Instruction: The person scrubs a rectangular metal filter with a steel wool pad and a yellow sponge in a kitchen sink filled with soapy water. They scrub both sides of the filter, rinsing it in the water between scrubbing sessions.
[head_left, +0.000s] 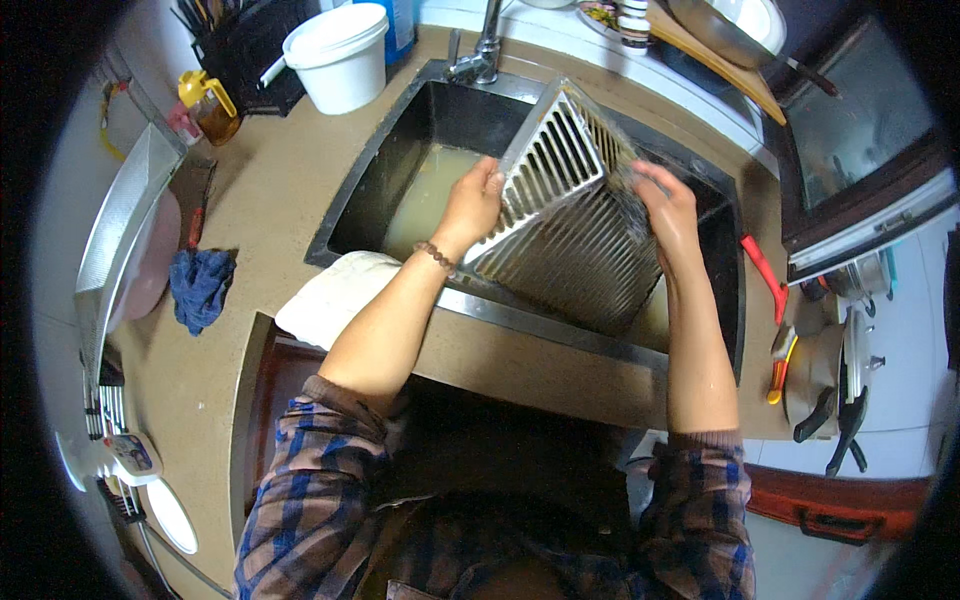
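A slotted metal filter panel (551, 154), resembling a range hood filter, is tilted up over the black double-edged sink (360, 176). My left hand (474, 199) grips its left edge. My right hand (667, 199) presses a blurred grey scourer (634, 206) against the filter's right side. Below and behind the raised part, a darker slotted metal face (570, 262) slopes down into the sink; whether it is a separate panel I cannot tell. Cloudy water (427, 199) lies in the sink's bottom. The chrome faucet (480, 64) stands at the back rim.
A lidded white bucket (337, 67) stands back left, near a yellow-topped oil jug (214, 112). A white cloth (341, 296) lies at the sink's front-left corner, a blue cloth (201, 289) farther left. On the right are a red handle (769, 277), a yellow-handled brush (781, 367) and a pot (814, 371).
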